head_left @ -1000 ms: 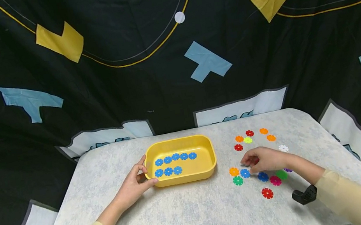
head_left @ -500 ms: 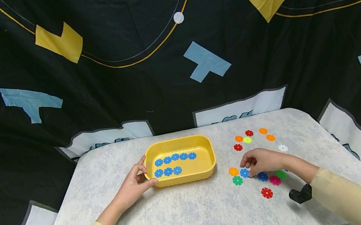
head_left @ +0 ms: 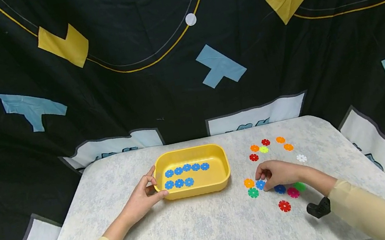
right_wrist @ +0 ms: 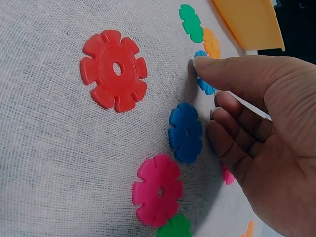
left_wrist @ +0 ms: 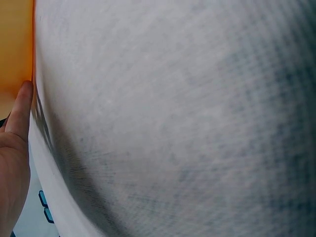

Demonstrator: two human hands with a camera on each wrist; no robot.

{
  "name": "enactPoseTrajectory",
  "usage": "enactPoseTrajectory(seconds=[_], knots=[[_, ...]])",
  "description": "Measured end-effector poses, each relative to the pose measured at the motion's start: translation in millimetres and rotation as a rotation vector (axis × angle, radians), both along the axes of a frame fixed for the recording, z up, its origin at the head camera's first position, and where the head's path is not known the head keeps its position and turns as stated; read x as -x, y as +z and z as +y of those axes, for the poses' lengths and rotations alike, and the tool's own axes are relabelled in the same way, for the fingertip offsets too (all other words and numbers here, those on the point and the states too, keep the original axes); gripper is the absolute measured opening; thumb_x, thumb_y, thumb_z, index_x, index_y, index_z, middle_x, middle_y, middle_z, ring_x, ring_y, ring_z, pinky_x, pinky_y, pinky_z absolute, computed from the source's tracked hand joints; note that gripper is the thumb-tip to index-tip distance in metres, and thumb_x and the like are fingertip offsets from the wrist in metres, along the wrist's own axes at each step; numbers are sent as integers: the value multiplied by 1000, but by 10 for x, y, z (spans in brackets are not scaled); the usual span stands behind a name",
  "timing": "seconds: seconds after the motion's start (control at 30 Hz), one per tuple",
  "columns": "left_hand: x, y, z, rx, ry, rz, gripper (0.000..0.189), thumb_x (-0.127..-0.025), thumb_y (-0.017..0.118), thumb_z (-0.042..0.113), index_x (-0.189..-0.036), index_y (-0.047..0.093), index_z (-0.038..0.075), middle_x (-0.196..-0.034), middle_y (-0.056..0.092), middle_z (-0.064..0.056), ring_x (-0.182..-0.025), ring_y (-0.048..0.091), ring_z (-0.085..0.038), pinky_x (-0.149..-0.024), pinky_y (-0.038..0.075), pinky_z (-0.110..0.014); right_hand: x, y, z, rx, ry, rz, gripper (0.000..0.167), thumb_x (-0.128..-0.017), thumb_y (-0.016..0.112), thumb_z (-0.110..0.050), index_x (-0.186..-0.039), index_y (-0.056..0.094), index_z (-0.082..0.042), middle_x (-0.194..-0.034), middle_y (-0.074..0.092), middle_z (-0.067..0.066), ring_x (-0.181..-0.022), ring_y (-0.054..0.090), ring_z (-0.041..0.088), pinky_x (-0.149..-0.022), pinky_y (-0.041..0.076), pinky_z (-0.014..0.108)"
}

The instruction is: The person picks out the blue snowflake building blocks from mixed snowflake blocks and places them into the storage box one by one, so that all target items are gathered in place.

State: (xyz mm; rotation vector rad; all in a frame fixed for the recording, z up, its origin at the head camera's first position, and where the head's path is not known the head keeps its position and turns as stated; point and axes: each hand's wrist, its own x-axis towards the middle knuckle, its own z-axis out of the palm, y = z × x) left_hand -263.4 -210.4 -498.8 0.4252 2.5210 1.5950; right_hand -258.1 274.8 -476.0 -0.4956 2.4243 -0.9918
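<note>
A shallow yellow plastic tray [head_left: 200, 190] stands on the table. My left hand [head_left: 144, 197] grips its left end, thumb at the front corner and fingers along the side. Two rows of blue snowflake discs [head_left: 189, 182] lie inside it. To the right, my right hand [head_left: 282, 172] is low over the table, its thumb and index fingertips pinching the edge of a light blue snowflake disc [head_left: 260, 185] that lies flat. In the right wrist view the thumb covers part of that disc [right_wrist: 205, 88]. A darker blue disc [right_wrist: 185, 133] lies close under the other fingers.
Beside the light blue disc are an orange disc [head_left: 249, 182] and a green one [head_left: 253, 193]. Red [head_left: 284, 206] and pink [head_left: 293, 192] discs lie nearer the front. Farther back are several red, orange and yellow discs [head_left: 264, 149] and a white one [head_left: 301, 158].
My right hand has shifted slightly left, and its thumb and index have closed in on the light blue disc. The left hand and tray stay put.
</note>
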Motion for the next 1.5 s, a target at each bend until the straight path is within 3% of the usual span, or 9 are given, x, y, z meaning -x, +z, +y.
enactPoseTrajectory(seconds=[0.83, 1.13, 1.5], knots=[[9, -4, -5, -2, -7, 0, 52, -88, 83, 35, -106, 42, 8, -170, 16, -3, -126, 60, -34, -107, 39, -52, 17, -19, -29, -39, -8, 14, 26, -85, 83, -9, -103, 64, -10, -94, 58, 6, -91, 51, 22, -77, 45, 36], [19, -13, -16, 11, -2, 2, 52, -88, 83, 35, -107, 43, 8, -170, 17, -1, -126, 60, -33, -105, 42, -45, 15, -19, -36, -31, -8, 17, 24, -86, 82, -8, -102, 64, -10, -92, 57, 6, -90, 51, 22, -75, 44, 36], [10, -11, -7, -1, 1, -8, 53, -87, 84, 35, -107, 43, 7, -170, 16, -2, -126, 60, -35, -109, 37, -53, 14, -34, -29, -28, 5, 25, 24, -85, 82, -7, -102, 64, -10, -93, 58, 6, -91, 51, 22, -75, 45, 36]])
